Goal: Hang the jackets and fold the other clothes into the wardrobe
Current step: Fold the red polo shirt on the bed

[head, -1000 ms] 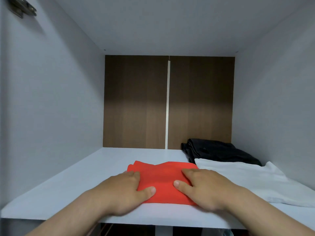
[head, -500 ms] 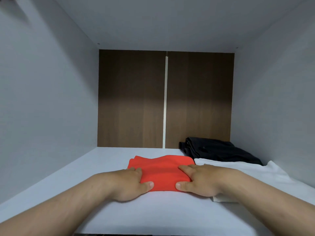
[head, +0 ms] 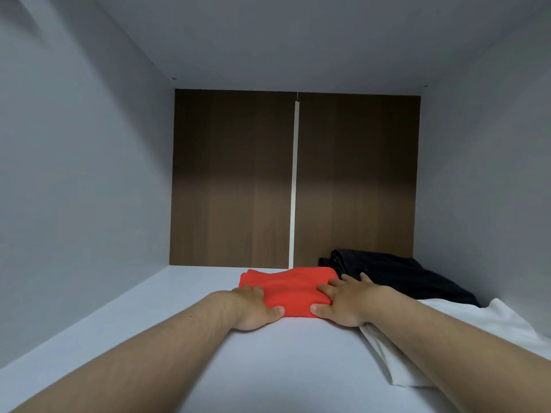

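Observation:
A folded red garment (head: pixel 290 289) lies on the white wardrobe shelf (head: pixel 190 338), deep towards the back. My left hand (head: pixel 256 308) rests on its left edge, thumb against the front fold. On the right edge lies my right hand (head: pixel 347 302), fingers spread flat on top and thumb at the front. Both hands press on the cloth rather than clutch it. A folded black garment (head: pixel 399 272) sits at the back right, and a white garment (head: pixel 465 326) lies in front of it under my right forearm.
Grey side walls (head: pixel 83 204) and a grey top close in the compartment. The brown back panel (head: pixel 235 180) has a pale vertical strip down its middle. Bare shelf stretches to the left of the red garment.
Both hands have slid the red garment deeper into the shelf, from the front edge to beside the black garment. My arms reach further in.

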Action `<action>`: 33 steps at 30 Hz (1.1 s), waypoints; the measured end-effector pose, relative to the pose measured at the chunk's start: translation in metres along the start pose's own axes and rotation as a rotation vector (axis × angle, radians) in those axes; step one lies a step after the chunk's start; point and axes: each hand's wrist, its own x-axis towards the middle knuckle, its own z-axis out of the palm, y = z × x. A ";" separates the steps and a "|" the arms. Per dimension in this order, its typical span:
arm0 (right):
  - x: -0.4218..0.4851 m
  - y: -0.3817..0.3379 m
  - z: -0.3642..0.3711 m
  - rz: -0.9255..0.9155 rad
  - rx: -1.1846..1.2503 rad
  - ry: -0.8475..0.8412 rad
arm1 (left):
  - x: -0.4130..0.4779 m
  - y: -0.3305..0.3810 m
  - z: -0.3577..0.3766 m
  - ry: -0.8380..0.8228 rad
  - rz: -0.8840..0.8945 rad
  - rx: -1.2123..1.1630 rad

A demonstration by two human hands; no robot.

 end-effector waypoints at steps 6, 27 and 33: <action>0.032 0.006 -0.001 0.019 0.042 -0.035 | 0.031 -0.004 -0.004 -0.019 0.000 0.015; 0.115 0.023 0.019 0.096 0.351 0.145 | 0.131 -0.034 0.009 0.152 0.098 -0.497; 0.117 0.025 0.022 0.103 0.320 0.174 | 0.128 -0.034 0.014 0.233 0.127 -0.478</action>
